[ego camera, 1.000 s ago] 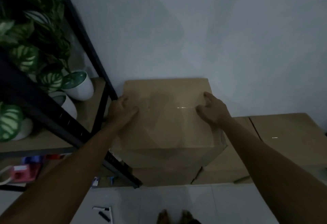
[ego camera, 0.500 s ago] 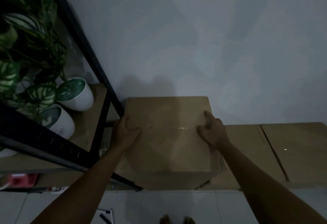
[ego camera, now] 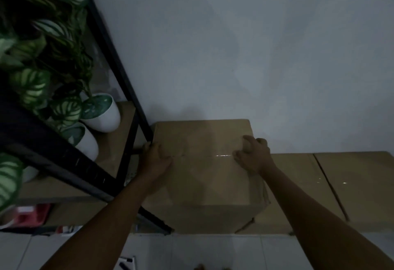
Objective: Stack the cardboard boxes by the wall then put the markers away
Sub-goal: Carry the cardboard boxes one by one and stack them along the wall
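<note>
Your left hand [ego camera: 156, 160] lies flat, fingers spread, on the left edge of the taped brown cardboard box [ego camera: 204, 169] stacked against the grey wall [ego camera: 234, 46]. Your right hand [ego camera: 252, 154] grips its right edge with curled fingers. Flat brown cardboard boxes [ego camera: 351, 186] lie just beside it. Black and white markers [ego camera: 127, 263] lie on the white tiled floor [ego camera: 213, 252].

Looks like a dim storage corner in someone's home, not a shop or office. There's a black metal shelving rack [ego camera: 119, 73] with leafy houseplants [ego camera: 38, 60] in white pots [ego camera: 102, 118], a plain painted wall [ego camera: 234, 46], pale floor tiles [ego camera: 213, 250], and cardboard boxes [ego camera: 204, 176] pushed up against the wall.
</note>
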